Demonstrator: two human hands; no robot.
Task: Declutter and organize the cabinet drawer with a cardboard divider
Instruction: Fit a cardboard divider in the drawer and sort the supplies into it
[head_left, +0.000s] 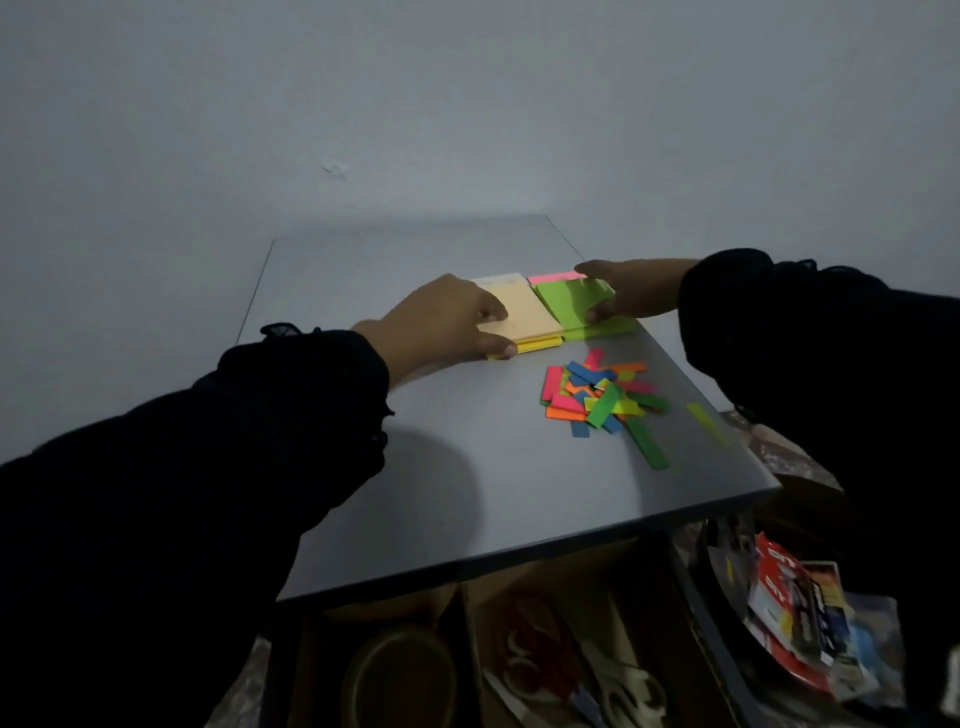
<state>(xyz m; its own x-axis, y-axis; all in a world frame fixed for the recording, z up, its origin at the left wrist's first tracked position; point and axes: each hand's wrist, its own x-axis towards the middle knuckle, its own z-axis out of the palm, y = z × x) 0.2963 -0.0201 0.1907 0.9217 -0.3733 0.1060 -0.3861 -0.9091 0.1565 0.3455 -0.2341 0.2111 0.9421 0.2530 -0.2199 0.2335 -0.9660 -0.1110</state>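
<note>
Both hands curl round sticky-note pads at mid-frame: the left hand (447, 322) grips the orange pad (519, 312) and the yellow pad (537, 344) under it, and the right hand (631, 291) pinches the green pad (576, 301), with a pink pad (553, 277) just behind. The pads lie side by side, touching, toward the far part of the grey cabinet top (467, 467). Bare surface spreads to the left and toward the near edge. A loose heap of coloured paper strips (605, 397) sits right of centre. At the bottom, the open drawer (691, 613) shows its cardboard divider (467, 629), a tape roll (402, 675) and scissors (587, 675), all dim.
</note>
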